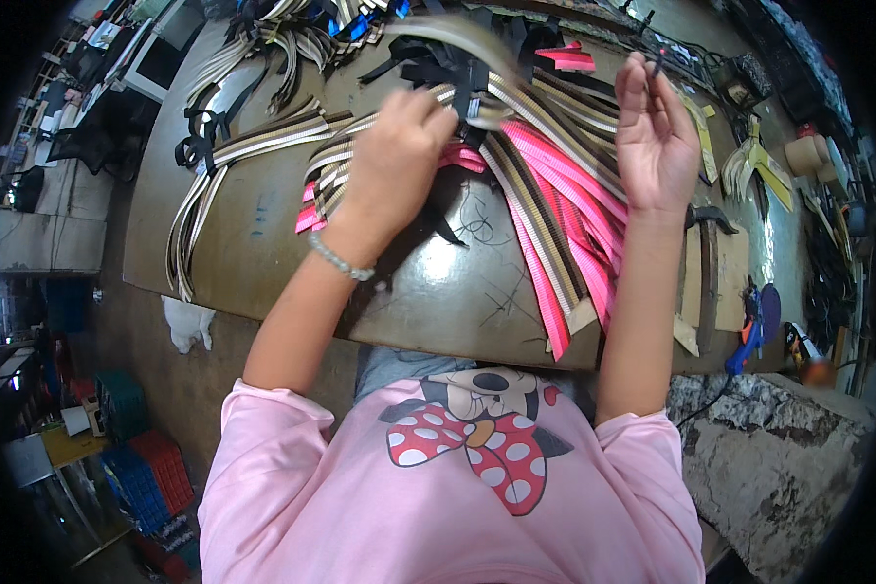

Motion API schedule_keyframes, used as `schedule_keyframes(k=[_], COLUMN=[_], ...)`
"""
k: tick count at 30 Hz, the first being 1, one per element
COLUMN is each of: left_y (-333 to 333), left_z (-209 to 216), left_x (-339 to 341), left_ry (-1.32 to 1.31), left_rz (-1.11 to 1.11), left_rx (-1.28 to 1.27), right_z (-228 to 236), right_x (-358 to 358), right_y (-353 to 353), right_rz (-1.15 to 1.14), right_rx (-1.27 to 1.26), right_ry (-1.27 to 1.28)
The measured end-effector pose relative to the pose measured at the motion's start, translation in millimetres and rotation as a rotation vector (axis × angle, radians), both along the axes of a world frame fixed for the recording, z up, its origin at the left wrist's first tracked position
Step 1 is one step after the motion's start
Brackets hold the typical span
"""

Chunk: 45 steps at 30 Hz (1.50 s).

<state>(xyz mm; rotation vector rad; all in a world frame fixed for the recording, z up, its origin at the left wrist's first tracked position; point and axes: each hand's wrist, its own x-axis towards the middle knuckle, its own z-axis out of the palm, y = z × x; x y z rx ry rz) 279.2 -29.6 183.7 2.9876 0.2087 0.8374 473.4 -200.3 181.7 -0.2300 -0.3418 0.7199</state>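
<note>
Beneath both my grips spreads the surface [438,302]. Between them, pink straps [555,164] and striped straps [535,219] fan toward me. My left grip [399,146] curls just beside the black bands [471,83]; my right grip [657,141] is raised, fingers loosely bent. Blur and angle hide whether either pinches anything. I'd keep the straps flat, untwisted, separating one at a time.

A workshop, by its worktable [438,307], bundles of striped webbing straps [535,220], hammer [710,277] and blue-handled tool [747,341].
</note>
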Motion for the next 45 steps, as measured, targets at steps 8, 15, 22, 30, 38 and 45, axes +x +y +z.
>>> schedule_keyframes(k=[8, 15, 22, 30, 38, 45], left_y=[-1.4, 0.8, 5.3, 7.9, 10.6, 15.1], left_z=[-37.9, -40.1, -41.3, -39.4, -38.9, -36.0], left_x=[-5.3, -5.4, -8.7, -8.4, -8.9, -13.6], left_ry=[-0.149, -0.211, -0.201, -0.237, -0.252, -0.288], left_rz=[-0.013, 0.011, 0.012, -0.037, -0.049, 0.002], left_rx=[-0.141, -0.21, -0.22, -0.273, -0.339, -0.644], right_z=[-7.0, -33.7, -35.3, -39.7, -40.4, -34.4], right_x=[-61.1, -92.3, -94.2, -93.3, -94.2, -93.8], right_y=[34.6, 60.9, 63.0, 64.8, 65.8, 62.5], right_rz=[0.031, -0.568, -0.591, -0.667, -0.682, -0.519], right_rx=[-0.674, -0.9, -0.896, -0.91, -0.931, -0.901], right_ry=[-0.619, -1.208, -1.231, -1.316, -1.341, -1.124])
